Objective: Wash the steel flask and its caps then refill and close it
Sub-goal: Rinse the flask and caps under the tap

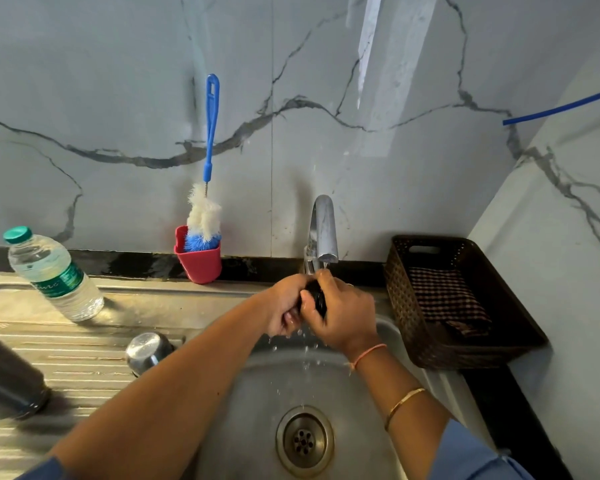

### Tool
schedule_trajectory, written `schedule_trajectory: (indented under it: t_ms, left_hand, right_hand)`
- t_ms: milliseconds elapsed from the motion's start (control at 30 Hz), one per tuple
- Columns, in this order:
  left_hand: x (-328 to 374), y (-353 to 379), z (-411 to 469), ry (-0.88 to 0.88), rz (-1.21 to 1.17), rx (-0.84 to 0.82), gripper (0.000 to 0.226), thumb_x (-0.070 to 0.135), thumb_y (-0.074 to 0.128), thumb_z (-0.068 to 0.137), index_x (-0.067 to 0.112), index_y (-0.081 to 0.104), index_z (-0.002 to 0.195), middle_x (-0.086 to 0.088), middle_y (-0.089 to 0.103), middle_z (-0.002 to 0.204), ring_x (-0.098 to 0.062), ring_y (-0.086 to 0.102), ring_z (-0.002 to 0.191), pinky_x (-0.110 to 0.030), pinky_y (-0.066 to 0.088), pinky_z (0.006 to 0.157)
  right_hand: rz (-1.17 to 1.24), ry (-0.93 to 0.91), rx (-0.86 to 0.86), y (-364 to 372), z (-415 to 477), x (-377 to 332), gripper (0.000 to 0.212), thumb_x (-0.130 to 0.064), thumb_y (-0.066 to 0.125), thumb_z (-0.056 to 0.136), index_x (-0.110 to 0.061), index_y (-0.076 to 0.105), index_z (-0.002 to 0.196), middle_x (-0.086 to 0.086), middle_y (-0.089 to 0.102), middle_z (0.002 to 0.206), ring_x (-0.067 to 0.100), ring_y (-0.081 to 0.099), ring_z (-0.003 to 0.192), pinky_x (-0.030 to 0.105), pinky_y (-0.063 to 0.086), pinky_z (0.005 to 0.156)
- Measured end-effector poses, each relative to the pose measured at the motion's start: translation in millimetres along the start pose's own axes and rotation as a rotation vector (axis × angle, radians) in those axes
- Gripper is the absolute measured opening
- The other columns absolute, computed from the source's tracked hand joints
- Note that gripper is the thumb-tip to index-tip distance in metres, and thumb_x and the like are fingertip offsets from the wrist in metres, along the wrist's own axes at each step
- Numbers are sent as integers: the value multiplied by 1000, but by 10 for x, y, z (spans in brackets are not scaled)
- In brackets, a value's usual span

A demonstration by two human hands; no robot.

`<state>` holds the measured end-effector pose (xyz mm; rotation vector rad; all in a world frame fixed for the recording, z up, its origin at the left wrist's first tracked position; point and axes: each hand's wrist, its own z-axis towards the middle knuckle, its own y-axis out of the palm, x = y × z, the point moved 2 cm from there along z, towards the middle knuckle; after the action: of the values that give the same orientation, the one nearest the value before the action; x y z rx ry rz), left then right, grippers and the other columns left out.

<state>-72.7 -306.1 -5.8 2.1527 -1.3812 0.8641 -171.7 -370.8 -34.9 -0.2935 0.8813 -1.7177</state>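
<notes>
At the centre of the frame, both hands meet just under the spout of the faucet (323,230), over the sink (257,393). The left hand (284,306) and right hand (343,313) each have a grip clenched round a small black cap (317,297), which shows only as a dark sliver between them. Water drips from the hands towards the drain (304,441).

At the lower left edge, the dark steel flask (7,379) lies on its side on the ribbed drainboard (84,362). A domed steel cap (148,351) sits nearer the basin, well apart from the flask.

A clear plastic water bottle (52,275) with a green lid stands in the left of the frame. A blue-handled bottle brush (207,188) stands in a red holder (198,261) against the marble wall. On the tabletop at the right, a brown woven basket (458,348) holds a checked cloth (447,296).
</notes>
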Motion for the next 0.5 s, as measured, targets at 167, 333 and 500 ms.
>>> schedule_trajectory:
  t_ms: [167,333,500]
  left_hand:
    - [-57,107,90,593,215,473,39,27,38,98,12,50,64,0,46,55,-15,41,51,-29,31,51]
    - [-167,16,99,984,829,612,22,26,39,99,16,49,82,3,52,66,-20,52,62,-31,33,56]
    - [10,51,223,240,312,262,44,40,31,99,12,56,76,-2,54,61,-13,46,47,-21,36,45]
  right_hand:
    - [803,908,-162,73,103,-139,36,-37,34,96,-19,49,68,-4,46,55,4,41,48,17,30,46]
    - [1202,1552,-694,30,83,-33,59,-59,37,87,-16,51,50,0,43,45,5,29,29,12,18,29]
    - [604,1060,-304,72,119,-155,42,-43,34,98,-17,57,74,2,58,70,20,58,65,25,41,51]
